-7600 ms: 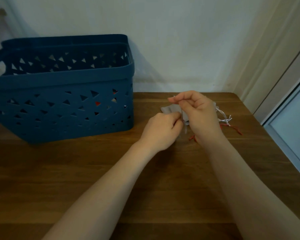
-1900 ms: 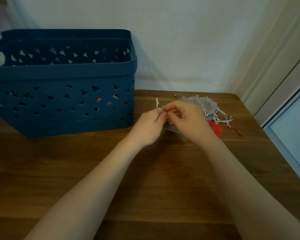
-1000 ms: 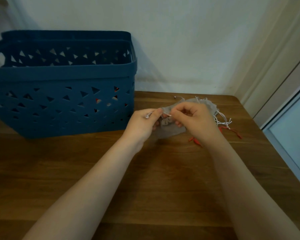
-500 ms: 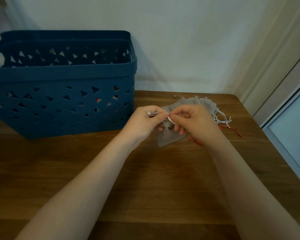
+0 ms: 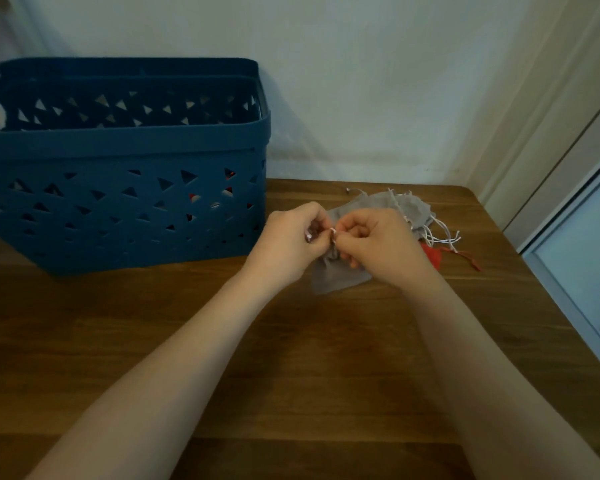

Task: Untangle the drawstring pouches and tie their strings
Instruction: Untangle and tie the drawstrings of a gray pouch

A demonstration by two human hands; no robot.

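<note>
hands closed in since 0.5 s ago | left hand (image 5: 288, 242), right hand (image 5: 378, 249) grip pinching string (image 5: 333, 232) | grey pouch (image 5: 340, 275) hangs below

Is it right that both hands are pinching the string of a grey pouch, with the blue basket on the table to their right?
Not quite. The head view shows the blue basket left of the hands, not right. The left hand and right hand do pinch the string of the grey pouch.
</note>
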